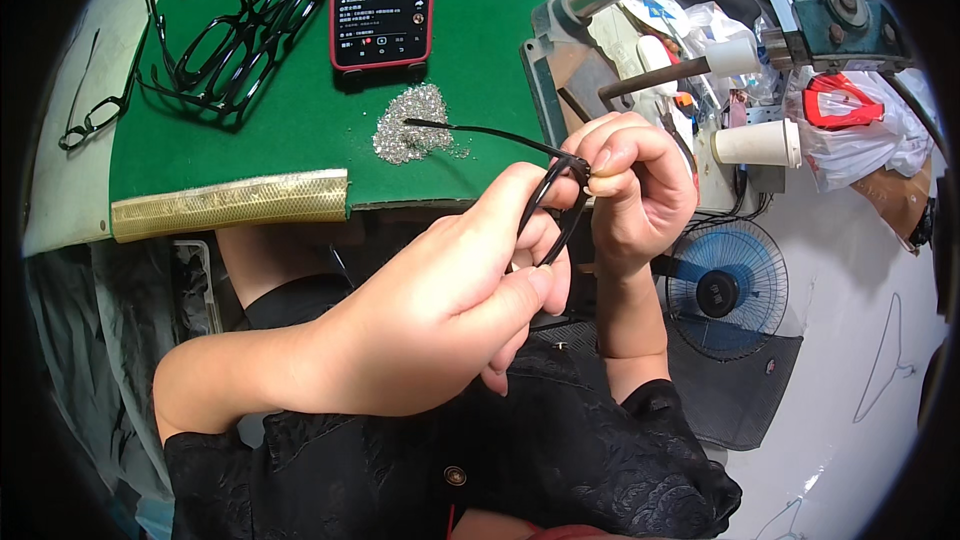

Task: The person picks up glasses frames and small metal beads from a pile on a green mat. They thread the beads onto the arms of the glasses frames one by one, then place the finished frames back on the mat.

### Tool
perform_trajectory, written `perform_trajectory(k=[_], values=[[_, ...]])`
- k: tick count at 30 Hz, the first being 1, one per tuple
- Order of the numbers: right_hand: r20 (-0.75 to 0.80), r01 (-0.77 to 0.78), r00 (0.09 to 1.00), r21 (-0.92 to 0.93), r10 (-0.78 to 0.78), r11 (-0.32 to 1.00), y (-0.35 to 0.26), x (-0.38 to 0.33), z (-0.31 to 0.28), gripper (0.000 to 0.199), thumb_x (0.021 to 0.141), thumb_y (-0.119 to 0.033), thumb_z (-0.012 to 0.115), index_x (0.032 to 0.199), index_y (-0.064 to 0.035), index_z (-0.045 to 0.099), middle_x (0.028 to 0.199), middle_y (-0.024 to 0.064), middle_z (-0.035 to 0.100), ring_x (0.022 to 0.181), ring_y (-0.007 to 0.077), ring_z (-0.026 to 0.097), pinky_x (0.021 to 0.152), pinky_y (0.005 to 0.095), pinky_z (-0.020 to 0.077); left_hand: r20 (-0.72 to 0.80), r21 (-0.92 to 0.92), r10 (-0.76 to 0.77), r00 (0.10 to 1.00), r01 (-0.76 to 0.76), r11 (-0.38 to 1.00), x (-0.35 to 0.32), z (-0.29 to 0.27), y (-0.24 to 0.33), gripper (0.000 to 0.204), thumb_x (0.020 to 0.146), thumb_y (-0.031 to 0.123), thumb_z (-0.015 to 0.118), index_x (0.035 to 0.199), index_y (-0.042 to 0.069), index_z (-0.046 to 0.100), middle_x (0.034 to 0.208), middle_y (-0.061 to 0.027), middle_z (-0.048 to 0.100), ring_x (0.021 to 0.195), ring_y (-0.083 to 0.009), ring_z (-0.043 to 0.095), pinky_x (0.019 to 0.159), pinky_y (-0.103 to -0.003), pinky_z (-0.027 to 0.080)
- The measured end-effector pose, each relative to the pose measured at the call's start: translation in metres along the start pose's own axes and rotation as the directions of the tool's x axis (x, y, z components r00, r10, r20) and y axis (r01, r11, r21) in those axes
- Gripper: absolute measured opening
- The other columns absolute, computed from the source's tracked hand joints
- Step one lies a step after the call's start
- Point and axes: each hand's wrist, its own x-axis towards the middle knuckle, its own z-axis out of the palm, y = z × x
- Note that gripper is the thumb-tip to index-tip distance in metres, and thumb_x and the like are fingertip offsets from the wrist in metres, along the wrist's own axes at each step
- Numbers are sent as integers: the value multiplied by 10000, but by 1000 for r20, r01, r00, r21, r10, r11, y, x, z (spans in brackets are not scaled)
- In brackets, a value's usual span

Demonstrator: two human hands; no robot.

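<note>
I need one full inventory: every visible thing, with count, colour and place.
held eyeglass frame: one, black, in both hands
piled eyeglass frames: several, black, upper left
separate eyeglass frame: one, black, far left
phone: one, black and red, upper centre
bits: one heap, silvery, below phone
mat: one, green, on pale table
strip: one, gold, table's near edge
machine: one, teal and metal, upper right
cup: one, white, right
plastic bags: several, whitish, upper right
fan: one, blue and black, right, below table
floor mat: one, dark, near fan
hanger: at least one, pale blue, right floor
clothing: count unclear, black, on person
left hand: one, bare, gripping the rims
right hand: one, bare, pinching near a hinge
</note>
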Motion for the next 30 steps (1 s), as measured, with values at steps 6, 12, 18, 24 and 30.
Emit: perform_trajectory(k=[6,12,18,24,30], values=[[-37,-37,998,112,42,993,2,-1,7,166,896,-100,641,845,35,560,769,98,584,678,163,575,614,258,473,13,-136,-10,1000,11,991,0,-2,2,437,958,41,413,1358,-6,246,932,-142,516,527,-116,518,479,-233,487],[-15,-46,999,201,50,979,5,-2,8,163,920,-115,619,896,30,547,794,107,580,662,132,554,579,225,453,-3,-116,14,1000,-14,993,-1,-2,1,436,960,62,427,1354,-6,253,927,-144,519,523,-118,518,476,-235,482],[-13,-99,994,249,106,963,2,-1,7,133,918,-87,613,919,23,539,816,115,582,639,109,540,564,207,446,-18,-147,18,1000,-20,989,0,0,2,428,966,76,433,1348,-5,258,918,-134,525,512,-119,515,474,-235,479],[5,-171,984,277,177,945,-2,1,1,101,886,-39,635,907,24,558,832,111,601,661,113,559,596,210,466,-33,-134,13,999,-18,991,2,2,2,428,963,75,442,1345,-2,264,915,-133,529,511,-119,514,467,-231,471],[45,-253,967,314,252,915,-4,6,-11,80,837,13,658,882,24,592,828,88,627,736,120,605,671,223,502,-12,-90,15,1000,-16,996,8,3,2,428,964,75,443,1346,1,264,913,-137,527,517,-117,518,462,-232,474]])
